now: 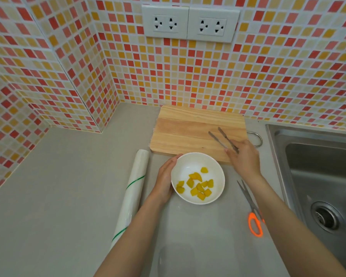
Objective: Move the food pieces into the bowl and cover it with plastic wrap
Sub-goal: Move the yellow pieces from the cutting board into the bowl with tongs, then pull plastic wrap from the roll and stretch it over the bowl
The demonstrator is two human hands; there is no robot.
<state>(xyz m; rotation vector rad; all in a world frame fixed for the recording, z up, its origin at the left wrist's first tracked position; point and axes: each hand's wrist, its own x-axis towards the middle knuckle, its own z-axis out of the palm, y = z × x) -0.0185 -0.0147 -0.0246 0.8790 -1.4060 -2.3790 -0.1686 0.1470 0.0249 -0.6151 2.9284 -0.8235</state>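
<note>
Orange-handled steel scissors [252, 212] lie nearest us by the counter's sink edge. Yellow food pieces [198, 185] sit in the white round bowl [218, 170]; left hand [165, 180] cups its rim, fingers straight. Right hand [245, 158] pinches slim metal tongs [222, 139] over the bare wooden cutting board [188, 128]; we should set them down, then fetch the clear plastic wrap roll [135, 188] along the left.

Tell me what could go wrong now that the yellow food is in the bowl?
1. The right hand holds tongs over the cutting board; set down carelessly, they might slide off.
2. The scissors lie near the right arm, so a sweep could knock them toward the sink.
3. The bowl might slip when the left hand lets go to fetch the plastic wrap roll.
</note>
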